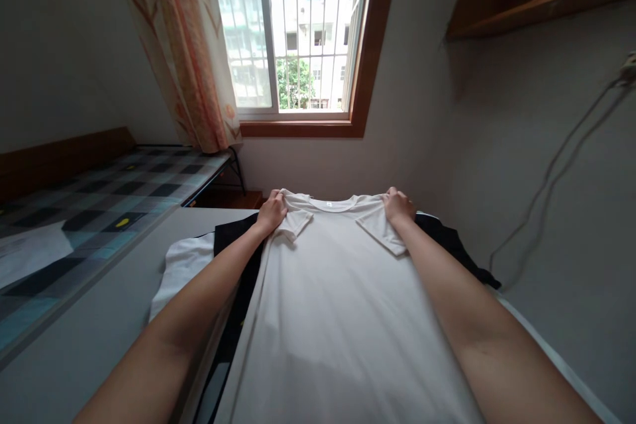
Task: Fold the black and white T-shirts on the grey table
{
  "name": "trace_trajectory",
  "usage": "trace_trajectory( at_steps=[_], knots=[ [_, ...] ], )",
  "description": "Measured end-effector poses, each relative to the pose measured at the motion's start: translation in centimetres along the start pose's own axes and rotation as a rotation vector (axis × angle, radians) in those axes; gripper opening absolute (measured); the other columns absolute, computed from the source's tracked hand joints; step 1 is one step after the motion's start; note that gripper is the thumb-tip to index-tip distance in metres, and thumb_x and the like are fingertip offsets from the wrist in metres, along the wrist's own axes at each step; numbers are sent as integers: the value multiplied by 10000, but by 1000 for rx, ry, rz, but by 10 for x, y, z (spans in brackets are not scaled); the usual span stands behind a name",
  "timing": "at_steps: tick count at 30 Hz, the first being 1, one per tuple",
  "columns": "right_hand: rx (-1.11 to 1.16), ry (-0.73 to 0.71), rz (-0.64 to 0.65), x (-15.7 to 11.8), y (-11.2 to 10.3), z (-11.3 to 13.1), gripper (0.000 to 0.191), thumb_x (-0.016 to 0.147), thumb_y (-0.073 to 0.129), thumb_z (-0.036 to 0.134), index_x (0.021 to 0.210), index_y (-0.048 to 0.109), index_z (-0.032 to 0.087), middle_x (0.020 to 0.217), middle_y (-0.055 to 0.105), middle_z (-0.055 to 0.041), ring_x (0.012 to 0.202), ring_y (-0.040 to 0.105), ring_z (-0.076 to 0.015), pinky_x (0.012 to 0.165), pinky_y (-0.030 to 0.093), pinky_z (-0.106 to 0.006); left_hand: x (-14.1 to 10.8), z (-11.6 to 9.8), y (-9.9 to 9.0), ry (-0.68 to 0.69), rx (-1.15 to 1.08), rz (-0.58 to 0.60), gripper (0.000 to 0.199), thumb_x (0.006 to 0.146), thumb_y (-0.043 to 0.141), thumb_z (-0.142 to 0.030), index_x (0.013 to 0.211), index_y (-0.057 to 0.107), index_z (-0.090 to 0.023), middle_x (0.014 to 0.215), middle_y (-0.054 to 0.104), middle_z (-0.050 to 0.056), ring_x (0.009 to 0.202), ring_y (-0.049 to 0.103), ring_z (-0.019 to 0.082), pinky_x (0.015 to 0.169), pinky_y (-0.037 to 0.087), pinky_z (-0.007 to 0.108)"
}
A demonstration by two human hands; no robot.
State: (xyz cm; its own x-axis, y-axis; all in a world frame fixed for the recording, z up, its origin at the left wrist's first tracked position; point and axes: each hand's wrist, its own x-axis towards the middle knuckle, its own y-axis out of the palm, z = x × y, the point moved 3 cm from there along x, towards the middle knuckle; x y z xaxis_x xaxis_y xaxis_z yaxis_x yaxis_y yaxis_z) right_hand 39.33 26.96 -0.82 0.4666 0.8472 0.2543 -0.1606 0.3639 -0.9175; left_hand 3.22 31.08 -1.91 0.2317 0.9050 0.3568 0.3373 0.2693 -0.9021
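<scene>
A white short-sleeved T-shirt [342, 291] is stretched out in front of me, its neckline at the far end and its sleeves folded inward over the front. My left hand [272, 211] is closed on its left shoulder. At the right shoulder, my right hand [399, 205] grips the fabric with bent fingers. Under the shirt, black cloth [444, 238] shows on the right, and more black and white cloth [191, 262] sticks out on the left.
The clothes lie on a pale tabletop [119, 318] against the right wall. To the left is a bed with a checked cover [144, 179] and a paper sheet [32, 252]. A curtain [183, 46] hangs by the window; a wooden shelf [541, 10] is upper right.
</scene>
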Motion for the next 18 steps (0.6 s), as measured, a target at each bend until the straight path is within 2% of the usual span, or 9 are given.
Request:
trace_trajectory(
  at_steps=[2,4,6,8,11,13,15,18],
  knots=[
    [-71,-7,48,-5,5,-1,313,955,425,373,1153,587,192,1139,615,-159,1019,602,-299,813,434,-390,-3,2,3,-1,27,22,375,871,565,-258,1236,562,-170,1367,458,127,985,665,243,857,518,326],
    [-140,-47,6,-9,2,1,341,953,429,383,1167,584,168,1167,597,-180,1073,570,-321,849,420,-415,-8,2,1,20,78,11,452,878,561,-303,1307,527,-165,1437,382,157,1059,633,271,887,500,357],
    [-189,-114,-65,-16,-5,5,374,957,412,396,1191,580,158,1214,569,-194,1123,527,-334,892,396,-438,-17,0,-5,75,135,-25,526,872,572,-368,1351,505,-164,1506,295,179,1218,528,328,968,445,419],
    [-211,-218,-74,-25,-9,9,414,962,387,413,1248,559,168,1269,541,-195,1146,501,-329,921,380,-443,-28,-4,-9,178,159,-13,554,874,559,-438,1366,507,-190,1537,280,163,1341,390,350,1050,352,474],
    [-250,-402,65,-46,-6,11,490,967,344,456,1356,496,200,1363,498,-174,1211,458,-314,969,363,-437,-50,-9,-9,361,133,187,507,946,416,-453,1410,466,-255,1532,354,113,1401,317,302,1115,221,512],
    [-297,-469,165,-62,-5,7,535,970,307,489,1396,470,208,1419,465,-158,1279,407,-316,1006,344,-447,-64,-12,-9,419,120,315,508,985,302,-441,1449,412,-267,1542,348,109,1419,296,286,1127,158,541],
    [-341,-470,208,-77,-9,-2,564,972,285,500,1419,452,199,1457,432,-156,1326,363,-321,1028,331,-456,-78,-15,-11,433,118,379,558,986,262,-489,1480,362,-248,1560,304,128,1440,252,300,1128,126,561],
    [-384,-437,232,-99,-26,-18,566,968,306,484,1423,453,180,1476,411,-171,1334,365,-327,1034,334,-461,-101,-23,-16,433,120,418,672,947,298,-600,1504,316,-225,1572,267,142,1451,195,356,1130,121,567]
  ],
)
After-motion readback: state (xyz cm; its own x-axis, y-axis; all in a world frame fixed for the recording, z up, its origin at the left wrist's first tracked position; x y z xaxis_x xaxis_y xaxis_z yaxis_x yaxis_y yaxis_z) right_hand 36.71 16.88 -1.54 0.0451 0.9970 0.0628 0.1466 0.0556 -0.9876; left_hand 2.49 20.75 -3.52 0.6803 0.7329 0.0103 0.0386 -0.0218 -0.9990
